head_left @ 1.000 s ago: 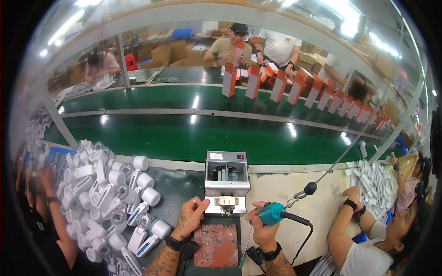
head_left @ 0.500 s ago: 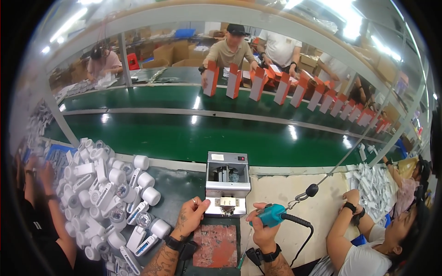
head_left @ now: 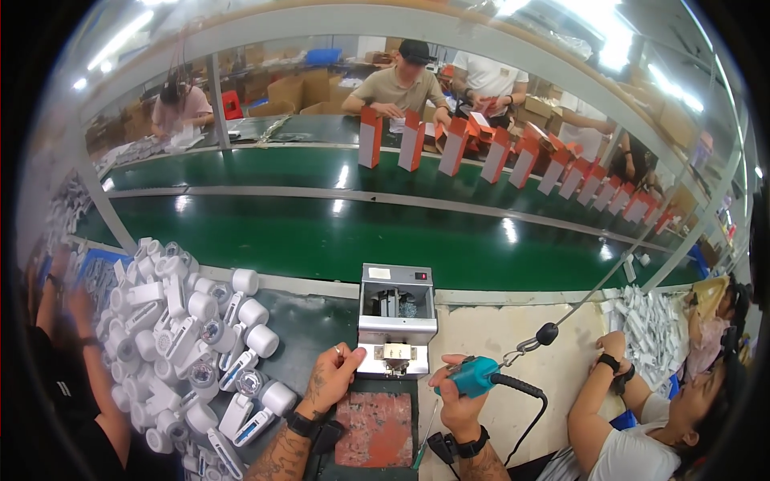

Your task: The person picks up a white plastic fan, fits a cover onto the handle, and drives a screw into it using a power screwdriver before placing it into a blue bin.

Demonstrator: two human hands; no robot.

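My right hand (head_left: pixel 458 401) is wrapped round a teal electric screwdriver (head_left: pixel 473 377) hung from a cable, with a black cord curving off its end. The screwdriver's tip is hard to make out. My left hand (head_left: pixel 333 377) is closed, thumb against the curled fingers, at the left front edge of a grey screw feeder (head_left: pixel 395 325). Whether anything small sits inside those fingers is hidden. Between my forearms lies a worn reddish pad (head_left: pixel 374 430). A heap of white handheld devices with round heads (head_left: pixel 192 353) stands left of my left hand.
Beyond the bench runs a green conveyor (head_left: pixel 281 232), with orange and white boxes (head_left: pixel 454 147) standing in a row along its far part. Co-workers sit close at left and right; others stand across. White parts (head_left: pixel 646 325) are piled at right, near a sheet of cardboard (head_left: pixel 473 321).
The boxes have shifted slightly to the right. The person across has drawn a hand back from the leftmost box. My hands have stayed in place.
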